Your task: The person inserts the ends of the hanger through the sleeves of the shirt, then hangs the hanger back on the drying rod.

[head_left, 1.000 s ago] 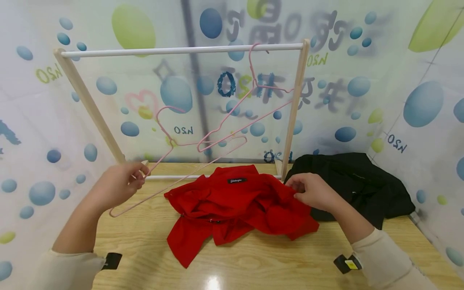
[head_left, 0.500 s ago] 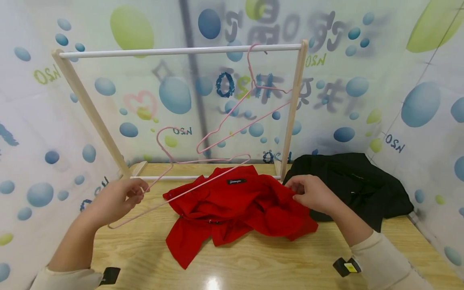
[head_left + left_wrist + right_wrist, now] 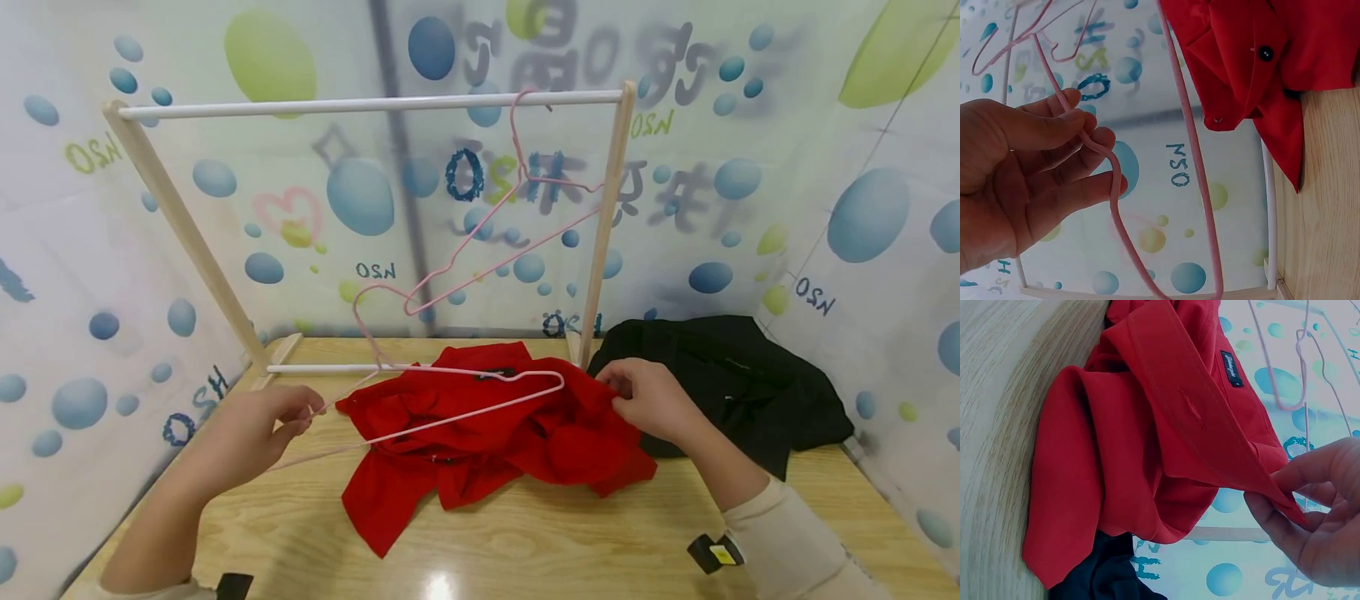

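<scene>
Thumb and fingers of my left hand (image 3: 258, 437) pinch one arm of a pink hanger (image 3: 1116, 181); in the head view its hook points up and its far end lies over the red shirt (image 3: 480, 475). The shirt is spread loosely on the table, its dark neck label partly behind the hanger in that view. My right hand (image 3: 651, 400) pinches the shirt's right edge. Seen from the right wrist, the red cloth (image 3: 1210, 437) between thumb and fingers is a strip with a buttonhole. A dark button (image 3: 1265, 53) shows on the cloth in the left wrist view.
A rack with a white top bar (image 3: 300, 107) and wooden posts stands behind the shirt. Another pink hanger (image 3: 519, 142) hangs from its bar near the right post. A black garment (image 3: 727, 383) lies on the wooden table (image 3: 555, 542) at right, against the patterned wall sheet.
My left hand has lowered and shifted slightly right, bringing the hanger down from in front of the rack to over the red shirt. My right hand stays on the shirt's edge.
</scene>
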### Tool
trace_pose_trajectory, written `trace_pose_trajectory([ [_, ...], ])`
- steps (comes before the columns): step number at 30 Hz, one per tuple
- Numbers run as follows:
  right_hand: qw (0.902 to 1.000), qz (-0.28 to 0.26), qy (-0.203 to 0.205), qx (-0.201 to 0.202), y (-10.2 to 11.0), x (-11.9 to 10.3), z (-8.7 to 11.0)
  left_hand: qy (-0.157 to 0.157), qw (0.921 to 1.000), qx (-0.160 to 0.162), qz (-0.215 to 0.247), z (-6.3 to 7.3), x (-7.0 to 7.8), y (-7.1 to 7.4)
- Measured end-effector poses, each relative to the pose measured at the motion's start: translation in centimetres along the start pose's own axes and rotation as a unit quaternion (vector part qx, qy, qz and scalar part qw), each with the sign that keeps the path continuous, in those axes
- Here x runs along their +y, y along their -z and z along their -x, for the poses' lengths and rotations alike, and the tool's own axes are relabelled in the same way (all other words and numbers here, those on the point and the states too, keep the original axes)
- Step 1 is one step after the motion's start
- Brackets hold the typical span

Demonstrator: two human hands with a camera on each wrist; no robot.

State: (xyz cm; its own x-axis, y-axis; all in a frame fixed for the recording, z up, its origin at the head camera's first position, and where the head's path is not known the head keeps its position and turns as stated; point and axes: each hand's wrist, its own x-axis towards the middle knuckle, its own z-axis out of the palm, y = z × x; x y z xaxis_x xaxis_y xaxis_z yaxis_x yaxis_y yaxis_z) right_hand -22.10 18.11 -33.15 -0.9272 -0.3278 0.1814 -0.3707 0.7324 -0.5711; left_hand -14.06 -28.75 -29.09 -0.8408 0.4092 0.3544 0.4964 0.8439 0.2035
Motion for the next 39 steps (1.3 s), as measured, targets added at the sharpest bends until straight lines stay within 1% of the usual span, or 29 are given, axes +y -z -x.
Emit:
trace_pose_trajectory([
  [2,1.0000,-0.003,-0.002,0.003,0.0,-0.1,0.0,0.005,0.9999,-0.013,-0.002,-0.1,0.6,-0.2],
  [4,1.0000,-0.004,0.001,0.004,0.1,-0.2,0.1,0.001,0.9996,-0.027,0.011,-0.4,1.0,-0.5],
  [10,0.9999,-0.014,0.005,0.009,0.2,-0.8,0.6,-0.010,0.9973,-0.066,0.030,-1.3,1.8,-2.0],
  [15,0.9997,-0.004,0.024,0.008,-0.1,-1.6,1.1,-0.023,0.9931,-0.100,0.057,-2.3,2.6,-3.5],
  [19,0.9994,-0.005,0.034,0.010,-0.7,-2.5,1.4,-0.032,0.9894,-0.118,0.078,-3.1,3.5,-4.5],
  [23,0.9977,-0.009,0.064,0.021,-1.6,-3.3,1.7,-0.043,0.9849,-0.132,0.102,-3.7,4.3,-5.6],
  [26,0.9954,-0.007,0.092,0.026,-2.5,-3.9,1.9,-0.057,0.9829,-0.133,0.114,-4.0,4.7,-6.5],
  [28,0.9936,-0.006,0.108,0.032,-3.1,-4.4,2.0,-0.069,0.9826,-0.125,0.118,-4.2,4.9,-7.0],
  [34,0.9900,0.015,0.129,0.054,-4.1,-5.5,2.2,-0.093,0.9836,-0.096,0.122,-4.7,5.0,-7.9],
  [39,0.9860,0.039,0.152,0.058,-4.1,-6.2,2.4,-0.092,0.9842,-0.083,0.127,-5.4,5.2,-8.1],
])
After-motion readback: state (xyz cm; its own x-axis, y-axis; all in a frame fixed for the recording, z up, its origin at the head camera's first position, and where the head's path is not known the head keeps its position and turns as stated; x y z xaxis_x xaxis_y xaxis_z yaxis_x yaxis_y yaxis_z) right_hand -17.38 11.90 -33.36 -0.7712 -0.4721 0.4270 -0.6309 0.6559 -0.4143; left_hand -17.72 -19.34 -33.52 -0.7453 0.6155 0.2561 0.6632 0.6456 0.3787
